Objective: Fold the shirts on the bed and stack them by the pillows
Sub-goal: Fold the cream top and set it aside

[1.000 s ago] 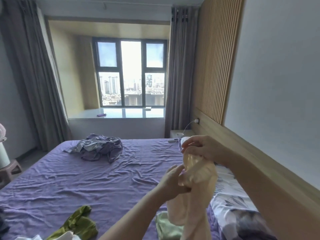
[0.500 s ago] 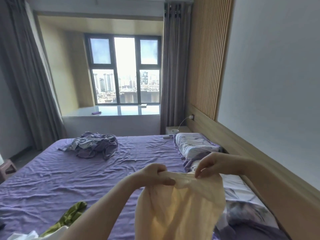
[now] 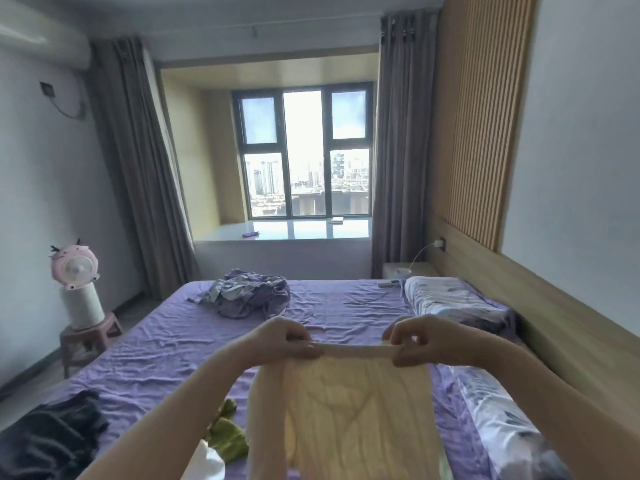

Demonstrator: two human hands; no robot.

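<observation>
Since half a second ago we have drawn our left hand (image 3: 289, 339) and right hand (image 3: 417, 341) apart; both fingers pinch the thin cream shirt (image 3: 353, 410), hanging below them over the purple bed (image 3: 156, 344), hem cut off

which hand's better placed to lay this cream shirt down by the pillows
Right, probably. The right hand pinches the cream shirt on the side nearer the pillows; the left hand has its grip on the corner farther away, over the open bed.

Thin cream ribbed cloth shirt (image 3: 360, 410); wrinkled matt purple sheet (image 3: 166, 348); slatted wood panel (image 3: 485, 126)
</observation>
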